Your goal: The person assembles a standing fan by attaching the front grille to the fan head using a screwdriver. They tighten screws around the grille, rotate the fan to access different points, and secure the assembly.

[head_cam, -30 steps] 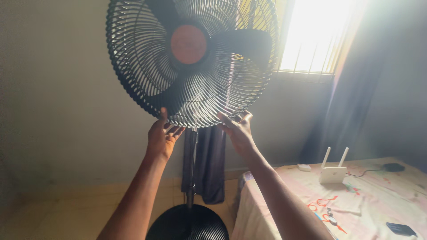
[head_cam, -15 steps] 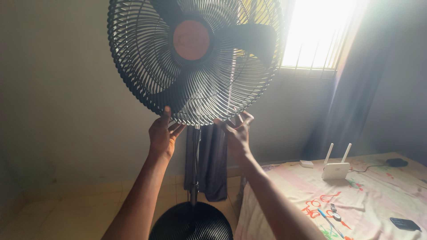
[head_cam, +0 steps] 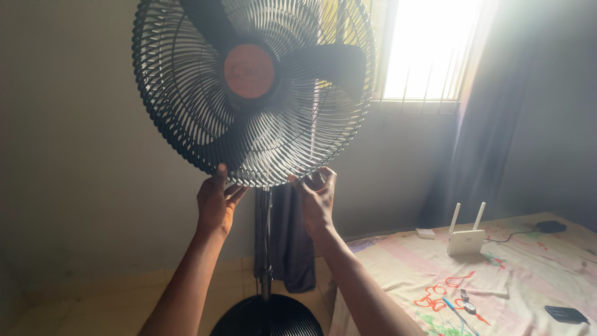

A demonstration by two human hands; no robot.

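Overhead, the fan guard (head_cam: 252, 93) fills the upper left of my view, a round black wire cage with a reddish hub (head_cam: 249, 70) at its middle and dark blades (head_cam: 323, 62) behind the wires. Both my hands are at its bottom rim, so the guard lies straight up from each grip, and its face is turned toward me and tipped slightly down. My left hand (head_cam: 214, 202) sits at the lower left of the rim, thumb raised against the outer wires and fingers loosely curled underneath; I read that grip as spread and touching the rim, not clamped on it. My right hand (head_cam: 316, 196) is just right of the pole (head_cam: 266, 242), fingers partly splayed with the tips at the lowest wires; I cannot tell for certain whether it pinches a wire or a clip there, as the glare from the window (head_cam: 429, 50) washes that spot out. The two hands are near each other, one either side of the pole, and about equally close to the rim. Below them the round black base (head_cam: 267, 316) stands on the floor, with a dark cloth (head_cam: 292, 236) hanging behind the pole. To the right is a bed (head_cam: 535, 274) with a white router (head_cam: 465, 239) on it, well apart from my hands.
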